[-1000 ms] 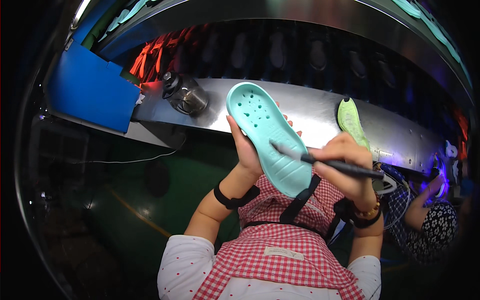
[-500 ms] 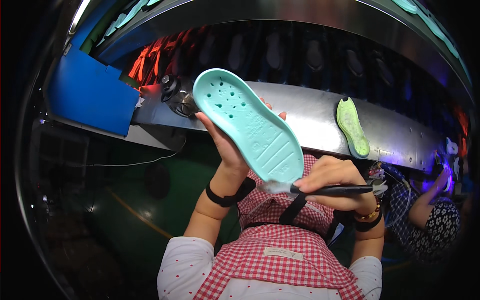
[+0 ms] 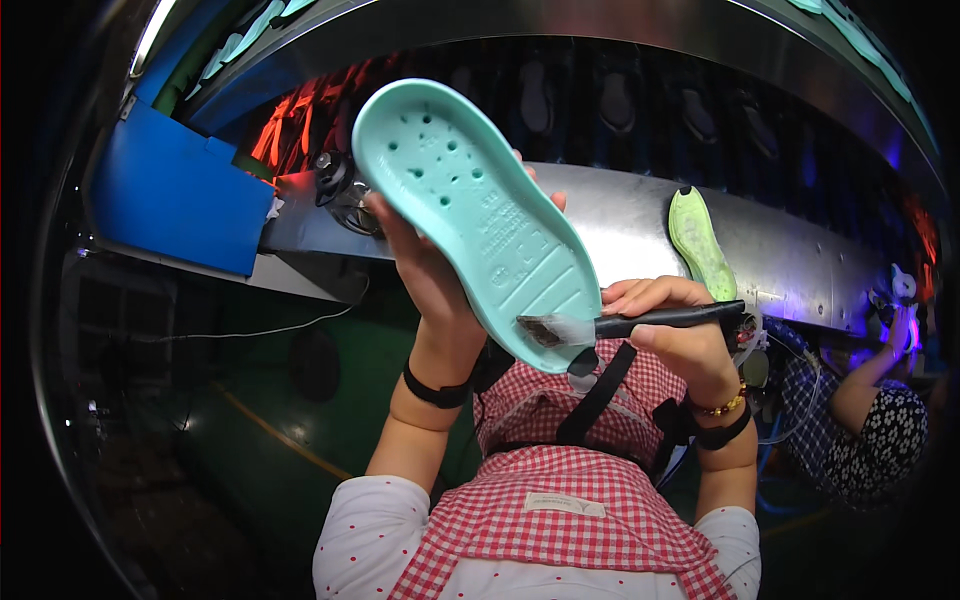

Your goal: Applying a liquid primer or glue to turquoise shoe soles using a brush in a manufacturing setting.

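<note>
My left hand [image 3: 430,275] grips a turquoise shoe sole [image 3: 500,235] from beneath, tilted so its inner face shows. Small holes dot the toe end, which points up and away to the left; ridges cross the heel. A black tab [image 3: 582,362] shows at the heel's lower edge. Closed around the black handle of a flat brush is my right hand [image 3: 700,345]. The brush [image 3: 570,330] has pale, wet-looking bristles with a dark tip, lying over the heel area. Whether the bristles press on the surface I cannot tell.
Beyond my hands runs a shiny metal ledge [image 3: 800,260] bearing a yellow-green sole [image 3: 700,240] and a dark bottle-like container [image 3: 343,190]. Behind it are dark soles in a row. A blue panel [image 3: 175,190] stands left. Another person [image 3: 870,430] works at far right.
The sole has moved up and slightly left, nearer the camera. The brush has shifted from the heel's lower edge up onto its inner face, and my right hand has risen with it.
</note>
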Tool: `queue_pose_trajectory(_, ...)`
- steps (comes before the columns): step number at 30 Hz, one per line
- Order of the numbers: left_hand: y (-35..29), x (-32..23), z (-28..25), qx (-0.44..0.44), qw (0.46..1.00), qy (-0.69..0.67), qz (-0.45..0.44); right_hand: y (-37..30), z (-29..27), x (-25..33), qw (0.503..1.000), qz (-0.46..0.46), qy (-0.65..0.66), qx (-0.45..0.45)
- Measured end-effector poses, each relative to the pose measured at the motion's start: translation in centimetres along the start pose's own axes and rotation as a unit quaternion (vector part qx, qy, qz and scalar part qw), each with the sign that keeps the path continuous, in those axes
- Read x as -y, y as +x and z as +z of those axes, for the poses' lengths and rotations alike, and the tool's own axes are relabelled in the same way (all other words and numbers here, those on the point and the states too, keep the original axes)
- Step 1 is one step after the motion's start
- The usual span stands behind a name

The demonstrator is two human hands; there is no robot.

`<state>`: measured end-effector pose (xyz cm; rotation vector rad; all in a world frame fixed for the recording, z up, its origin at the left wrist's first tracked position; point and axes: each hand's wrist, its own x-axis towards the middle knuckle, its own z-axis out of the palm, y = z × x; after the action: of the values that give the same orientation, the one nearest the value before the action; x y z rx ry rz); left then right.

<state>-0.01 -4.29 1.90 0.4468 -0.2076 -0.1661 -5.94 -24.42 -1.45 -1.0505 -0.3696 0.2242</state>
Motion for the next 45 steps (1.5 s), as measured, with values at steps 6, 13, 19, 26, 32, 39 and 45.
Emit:
queue_pose_trajectory(6,-3.4,2.4,0.3,0.110,0.993,0.011,-0.049,0.0,2.9,-0.2,0.973,0.046,0.205,-0.095)
queue_pose_trajectory(13,-3.6,3.1,-1.3,0.032,0.997,-0.042,-0.054,-1.2,2.7,-0.5,0.989,-0.075,-0.125,0.030)
queue_pose_trajectory(19,-3.1,3.0,-1.9,0.064,0.994,-0.024,-0.081,-0.7,2.3,0.2,0.972,-0.089,-0.212,0.047)
queue_pose_trajectory(26,-2.9,2.2,-1.7,0.057,0.993,0.036,-0.093,-0.2,1.7,2.5,0.956,-0.098,-0.276,0.032)
queue_pose_trajectory(32,-2.7,1.7,-1.0,0.035,0.984,0.145,-0.093,0.0,1.9,3.6,0.922,-0.126,-0.357,0.075)
queue_pose_trajectory(39,-1.8,1.1,-1.1,0.079,0.983,0.001,-0.164,-0.8,2.5,4.2,0.916,-0.122,-0.326,0.201)
queue_pose_trajectory(45,-1.4,1.3,-1.0,0.076,0.929,0.167,-0.321,0.5,1.0,4.5,0.847,-0.124,-0.450,0.255)
